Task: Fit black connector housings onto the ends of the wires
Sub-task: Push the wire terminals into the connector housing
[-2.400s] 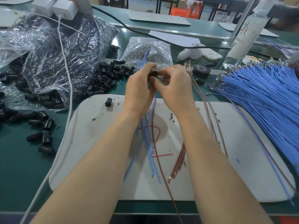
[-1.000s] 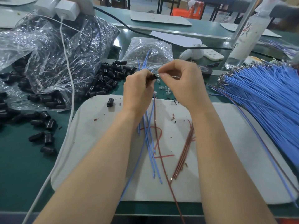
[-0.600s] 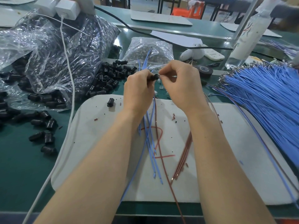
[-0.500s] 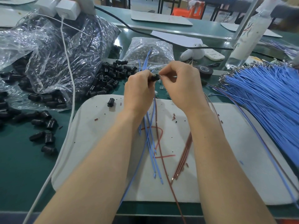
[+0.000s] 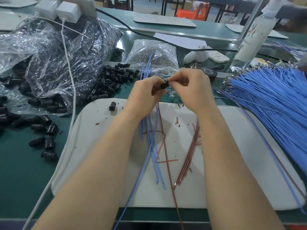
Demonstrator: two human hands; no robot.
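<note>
A small black connector housing [image 5: 164,85] is pinched in my left hand [image 5: 145,95], raised above the far edge of the white mat [image 5: 235,163]. My right hand [image 5: 191,90] meets it from the right, thumb and forefinger pinched at the housing's mouth on a wire end that is mostly hidden. Blue wires [image 5: 153,146] and a brown wire [image 5: 166,156] trail from my hands down over the mat. Short brown wires [image 5: 189,155] lie loose on the mat. A pile of black housings [image 5: 109,83] lies left of my hands.
A crumpled plastic bag [image 5: 54,55] of housings fills the left. A large bundle of blue wires [image 5: 269,98] fans out on the right. A clear bag of small parts [image 5: 154,55], a roll of black tape [image 5: 211,74] and a white cable [image 5: 69,100] are nearby.
My hands have stayed together at the same spot. The right hand's fingers have shifted slightly at the housing, which now shows more clearly between the hands.
</note>
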